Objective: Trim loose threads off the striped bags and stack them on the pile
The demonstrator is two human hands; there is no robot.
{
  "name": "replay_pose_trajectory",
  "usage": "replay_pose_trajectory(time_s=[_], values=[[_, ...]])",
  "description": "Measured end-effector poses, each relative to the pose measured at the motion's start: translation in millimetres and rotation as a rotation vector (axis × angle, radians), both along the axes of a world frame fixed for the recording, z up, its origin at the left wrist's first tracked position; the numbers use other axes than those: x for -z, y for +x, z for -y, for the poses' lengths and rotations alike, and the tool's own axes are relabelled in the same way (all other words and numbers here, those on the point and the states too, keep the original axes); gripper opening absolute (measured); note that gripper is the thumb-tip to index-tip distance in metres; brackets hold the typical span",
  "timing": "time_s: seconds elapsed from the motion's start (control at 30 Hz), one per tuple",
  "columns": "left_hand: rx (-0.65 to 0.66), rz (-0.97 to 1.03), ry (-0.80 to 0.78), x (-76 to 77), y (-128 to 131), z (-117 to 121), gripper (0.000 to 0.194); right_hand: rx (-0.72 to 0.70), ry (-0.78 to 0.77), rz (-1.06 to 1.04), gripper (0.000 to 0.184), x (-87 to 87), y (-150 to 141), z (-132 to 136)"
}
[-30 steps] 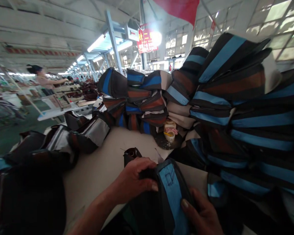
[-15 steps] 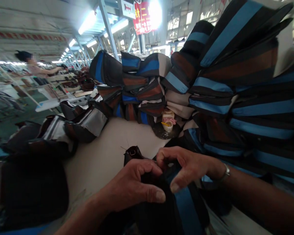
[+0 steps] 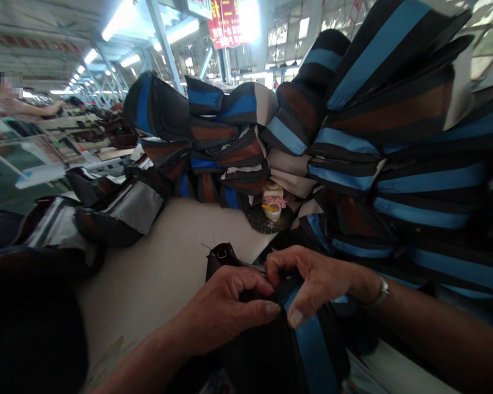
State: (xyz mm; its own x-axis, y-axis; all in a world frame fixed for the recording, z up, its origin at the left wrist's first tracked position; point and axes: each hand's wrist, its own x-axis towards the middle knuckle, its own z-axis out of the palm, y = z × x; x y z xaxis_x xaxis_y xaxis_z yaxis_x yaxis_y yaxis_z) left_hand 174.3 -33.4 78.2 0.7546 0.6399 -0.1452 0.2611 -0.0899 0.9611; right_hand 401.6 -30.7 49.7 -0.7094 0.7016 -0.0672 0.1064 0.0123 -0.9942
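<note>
A black bag piece with a light-blue stripe [image 3: 314, 350] lies low in front of me, its top edge up between my hands. My left hand [image 3: 230, 306] is closed on the dark edge at its left, thumb lying along the near side. From the right, my right hand [image 3: 312, 279] pinches the same edge beside the blue stripe, fingers behind and thumb in front. Just beyond my left hand stands a dark brown part with a square metal ring [image 3: 222, 254], loose thread ends sticking up from it. What lies under my fingers is hidden.
Striped bag pieces [image 3: 427, 180] are piled high at the back and right. More dark and silver pieces [image 3: 135, 210] lie at left on the pale tabletop [image 3: 181, 235]. A small white tub [image 3: 273, 212] sits on a round dark base. Another person [image 3: 20, 106] works far left.
The view has turned slightly right, so the surroundings shift left. My left thumb has risen a little towards the right thumb; both hands stay on the bag piece.
</note>
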Motion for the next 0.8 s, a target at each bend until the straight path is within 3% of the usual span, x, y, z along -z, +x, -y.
replay_pose_trajectory(time_s=[0.23, 0.43, 0.57, 0.67, 0.73, 0.8], values=[[-0.097, -0.121, 0.071, 1.8, -2.8, -2.7, 0.013, 0.116, -0.006, -0.08, 0.027, -2.8, -11.4, -3.0], [-0.149, -0.136, 0.041, -2.9, -2.6, -4.8, 0.02, 0.183, 0.022, -0.049, 0.018, -3.3, -14.4, -7.0], [-0.132, -0.206, 0.178, -3.9, -0.3, -7.0, 0.03, 0.212, 0.031, -0.041, 0.01, -1.8, -17.1, -7.9], [-0.116, -0.279, 0.269, 0.1, 1.8, -6.0, 0.027, 0.221, 0.047, -0.029, 0.008, 1.2, -16.8, -5.7], [-0.131, -0.274, 0.356, 1.2, 2.6, -4.8, 0.022, 0.238, 0.116, -0.009, 0.008, 1.6, -15.4, -3.2], [-0.114, -0.224, 0.368, -0.2, 1.6, -5.0, 0.021, 0.248, 0.288, 0.001, 0.007, -0.4, -13.2, -1.0]])
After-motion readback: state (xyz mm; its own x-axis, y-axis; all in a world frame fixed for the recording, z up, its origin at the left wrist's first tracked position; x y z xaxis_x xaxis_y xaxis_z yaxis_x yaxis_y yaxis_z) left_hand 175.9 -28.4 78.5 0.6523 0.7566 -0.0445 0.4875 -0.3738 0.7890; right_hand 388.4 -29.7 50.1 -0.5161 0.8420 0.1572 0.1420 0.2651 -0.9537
